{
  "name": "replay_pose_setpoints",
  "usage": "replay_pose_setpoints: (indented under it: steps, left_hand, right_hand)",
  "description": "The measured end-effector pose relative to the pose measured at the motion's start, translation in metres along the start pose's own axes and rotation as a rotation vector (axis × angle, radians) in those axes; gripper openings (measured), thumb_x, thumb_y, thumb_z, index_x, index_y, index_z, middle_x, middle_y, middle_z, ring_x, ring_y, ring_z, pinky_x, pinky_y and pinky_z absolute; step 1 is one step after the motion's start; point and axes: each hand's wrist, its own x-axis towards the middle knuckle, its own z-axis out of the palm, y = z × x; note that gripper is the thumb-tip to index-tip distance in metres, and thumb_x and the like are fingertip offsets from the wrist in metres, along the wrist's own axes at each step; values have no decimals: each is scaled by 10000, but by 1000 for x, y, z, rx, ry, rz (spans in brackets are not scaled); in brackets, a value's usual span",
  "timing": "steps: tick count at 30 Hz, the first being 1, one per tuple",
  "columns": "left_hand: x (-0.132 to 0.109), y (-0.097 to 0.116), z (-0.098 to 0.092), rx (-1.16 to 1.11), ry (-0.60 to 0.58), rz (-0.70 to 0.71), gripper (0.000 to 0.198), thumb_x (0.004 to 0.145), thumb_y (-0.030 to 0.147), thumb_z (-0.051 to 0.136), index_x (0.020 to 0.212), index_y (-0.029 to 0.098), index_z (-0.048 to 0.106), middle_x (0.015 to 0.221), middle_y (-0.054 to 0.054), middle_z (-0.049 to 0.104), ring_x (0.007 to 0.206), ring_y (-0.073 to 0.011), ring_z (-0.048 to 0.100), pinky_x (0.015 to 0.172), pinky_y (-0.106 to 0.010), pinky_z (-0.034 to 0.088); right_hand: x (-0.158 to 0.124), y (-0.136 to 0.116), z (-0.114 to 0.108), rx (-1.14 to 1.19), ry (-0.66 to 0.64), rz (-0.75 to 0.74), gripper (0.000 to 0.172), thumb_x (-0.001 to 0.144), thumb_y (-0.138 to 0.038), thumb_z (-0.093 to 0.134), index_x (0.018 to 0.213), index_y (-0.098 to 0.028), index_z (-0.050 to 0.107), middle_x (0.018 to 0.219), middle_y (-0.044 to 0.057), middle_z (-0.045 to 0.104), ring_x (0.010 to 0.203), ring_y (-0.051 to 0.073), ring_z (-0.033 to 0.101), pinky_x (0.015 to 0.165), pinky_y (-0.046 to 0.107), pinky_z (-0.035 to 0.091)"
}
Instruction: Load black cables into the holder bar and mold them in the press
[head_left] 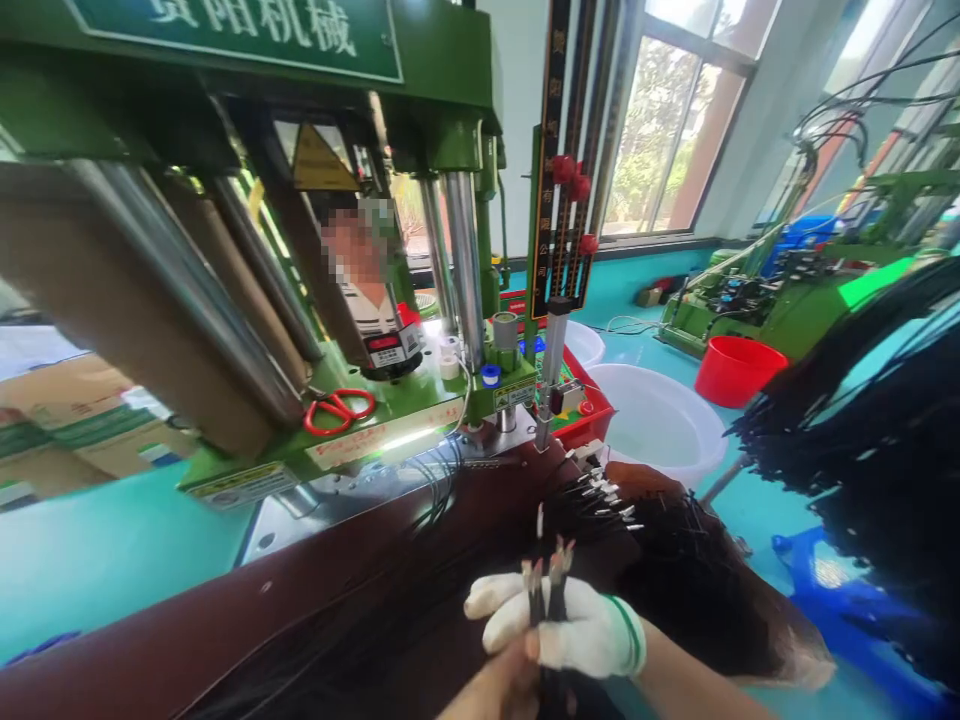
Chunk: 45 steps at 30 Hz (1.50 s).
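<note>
Gloved in white with a green cuff, the right hand (pixel 581 635) is curled around a bundle of black cables (pixel 556 605) at the lower centre of the head view, its thumb side closed on them and two fingers left extended toward the left. By the bare left hand (pixel 499 685), the bundle is met from below, the fingers pressed to its front; how tightly they are closed cannot be told, as they are partly hidden and blurred. Pale, reddish tips are pointed upward from the bundle, which is held in two clumps, one strand raised above the rest.

Beneath the hands, a brown tabletop (pixel 225 615) is strewn with dark cables, and white-ended cables (pixel 607 500) are heaped just beyond the glove. Beyond the table's far edge, a green machine (pixel 442 75) is mounted on metal columns, with red-handled scissors (pixel 339 402) laid on its base. To the right, a white tub (pixel 664 400) and a red bucket (pixel 739 370) are set on the turquoise floor (pixel 637 345), and black strands (pixel 877 410) are hung in a thick mass.
</note>
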Motion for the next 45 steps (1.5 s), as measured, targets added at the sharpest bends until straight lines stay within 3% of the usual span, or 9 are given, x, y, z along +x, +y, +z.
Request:
replay_pose_setpoints:
  steps: [3,5,8,12,19,26,32,41,45]
  left_hand:
    - [13,17,18,-621,8,127,648,647,663,565,985,136,398,771,-70,534,582,-120,534,525,-230,415]
    - [19,24,26,-892,-24,168,524,724,562,569,937,153,318,602,15,460,390,-42,395,385,-160,318]
    - [24,28,31,-837,-47,133,399,829,500,467,915,136,326,456,61,366,293,-32,267,299,-139,199]
    - [29,37,28,-731,22,21,452,805,541,469,796,94,398,452,14,402,311,-49,336,322,-163,180]
    - [40,69,20,-861,231,-10,466,782,515,516,874,67,426,565,-12,472,418,-55,408,448,-194,283]
    - [48,65,17,-758,148,-81,449,784,497,503,873,59,459,526,-6,445,373,-58,361,400,-198,230]
    - [50,74,14,-906,233,-160,535,657,538,608,850,68,441,559,-22,473,414,-96,421,428,-231,309]
    - [53,60,16,-938,384,-133,595,601,604,622,837,102,408,535,22,427,398,-63,353,387,-206,260]
    - [50,60,-1,-841,504,-120,660,557,683,600,802,101,410,485,58,338,366,-25,254,363,-180,182]
  right_hand:
    - [-2,14,6,-98,34,24,363,849,-130,441,1192,-157,556,1258,140,434,1211,234,354,1017,430,243]
    - [-4,26,4,133,134,109,370,869,-167,429,1229,-181,516,1245,149,446,1176,247,405,992,465,268]
    - [-1,33,-6,585,365,198,399,902,-209,361,1297,-162,402,1184,168,492,1084,265,491,968,521,268]
    - [13,24,-25,554,550,191,355,898,-194,372,1238,-99,415,1075,171,555,993,267,548,947,532,305]
    - [18,17,-39,168,253,338,364,908,-277,411,1175,-38,474,1113,193,536,1038,223,532,943,456,387]
    - [40,-5,-70,-312,-72,435,557,901,-387,370,1316,-16,350,1325,144,361,1213,179,377,1033,337,314]
    - [61,-4,-59,-595,-452,504,602,861,-460,311,1209,-14,515,1203,114,496,1117,207,465,980,302,349]
    - [65,22,-49,-459,-358,426,545,883,-433,317,1108,-9,576,1069,100,579,997,145,542,879,218,419]
    - [74,50,-74,-1065,-120,558,428,921,-339,301,1225,-112,499,1240,32,476,1149,93,422,1004,179,290]
